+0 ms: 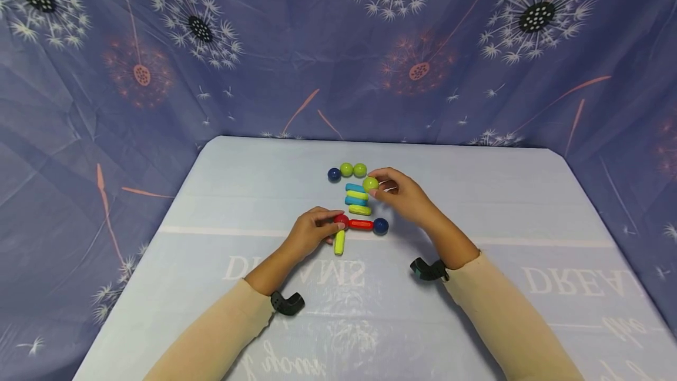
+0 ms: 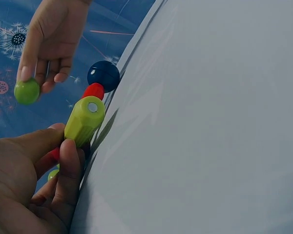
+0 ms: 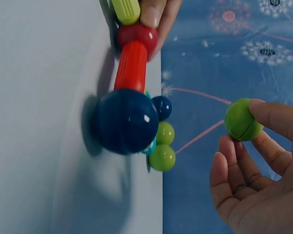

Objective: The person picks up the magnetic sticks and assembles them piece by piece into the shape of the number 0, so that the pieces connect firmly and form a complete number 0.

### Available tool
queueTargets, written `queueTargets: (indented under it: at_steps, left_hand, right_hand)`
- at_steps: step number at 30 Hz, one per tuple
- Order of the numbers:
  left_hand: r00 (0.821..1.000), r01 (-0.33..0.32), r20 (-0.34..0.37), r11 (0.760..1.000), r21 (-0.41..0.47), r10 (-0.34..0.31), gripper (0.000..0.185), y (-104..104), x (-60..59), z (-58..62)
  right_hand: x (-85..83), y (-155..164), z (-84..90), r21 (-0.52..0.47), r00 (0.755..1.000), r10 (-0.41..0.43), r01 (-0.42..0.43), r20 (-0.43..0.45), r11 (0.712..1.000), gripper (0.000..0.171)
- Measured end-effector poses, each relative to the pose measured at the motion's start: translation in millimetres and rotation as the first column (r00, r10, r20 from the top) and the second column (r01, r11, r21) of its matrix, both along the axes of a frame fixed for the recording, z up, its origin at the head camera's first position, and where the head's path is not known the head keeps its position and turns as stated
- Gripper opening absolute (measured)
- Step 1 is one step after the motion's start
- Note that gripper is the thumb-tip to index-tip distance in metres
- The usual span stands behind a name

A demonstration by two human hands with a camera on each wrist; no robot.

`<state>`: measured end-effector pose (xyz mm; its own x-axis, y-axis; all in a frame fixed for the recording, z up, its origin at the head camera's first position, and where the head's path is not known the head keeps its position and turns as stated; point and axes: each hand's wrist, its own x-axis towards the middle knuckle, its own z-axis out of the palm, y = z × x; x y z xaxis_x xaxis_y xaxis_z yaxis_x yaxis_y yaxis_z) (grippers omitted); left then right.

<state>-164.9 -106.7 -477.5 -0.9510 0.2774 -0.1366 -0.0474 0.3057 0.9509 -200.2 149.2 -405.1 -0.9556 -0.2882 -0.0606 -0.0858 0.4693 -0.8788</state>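
Observation:
My left hand (image 1: pixel 313 229) pinches a red ball (image 1: pixel 342 221) between thumb and fingers, low over the table. A red stick (image 1: pixel 361 224) runs from that ball to a dark blue ball (image 1: pixel 381 226). From the same red ball a yellow-green stick (image 1: pixel 339 243) points towards me; its free end shows a round silver disc in the left wrist view. My right hand (image 1: pixel 404 194) pinches a green ball (image 3: pixel 243 120) between thumb and fingertips, raised above the table, its other fingers loosely bent.
Beyond the joined pieces lies a row of blue sticks (image 1: pixel 356 200) and yellow-green sticks (image 1: pixel 360 210). Behind them stand two green balls (image 1: pixel 346 169) and another dark blue ball (image 1: pixel 334 175). A pale printed cloth (image 1: pixel 476 204) covers the table, and a patterned blue curtain (image 1: pixel 317 46) hangs behind.

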Motion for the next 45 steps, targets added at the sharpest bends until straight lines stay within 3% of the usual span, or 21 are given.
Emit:
queueTargets:
  at_steps: [18, 31, 45]
  left_hand:
    - [1.000, 0.008, -0.003, 1.000, 0.010, -0.008, 0.038, -1, -0.4, -2.1]
    - [1.000, 0.016, 0.003, 0.999, 0.030, -0.016, 0.037, -1, 0.5, -1.2]
    - [1.000, 0.017, -0.024, 1.000, -0.009, -0.017, 0.038, 0, 0.3, -1.4]
  right_hand:
    - [40.0, -9, -12.3, -0.008, 0.986, 0.162, -0.162, -0.027, 0.987, 0.039]
    - [64.8, -20, -19.5, 0.014, 0.959, 0.284, -0.284, -0.018, 0.959, 0.042]
    - [73.6, -30, -34.1, 0.086, 0.910, 0.413, -0.410, -0.021, 0.908, 0.038]
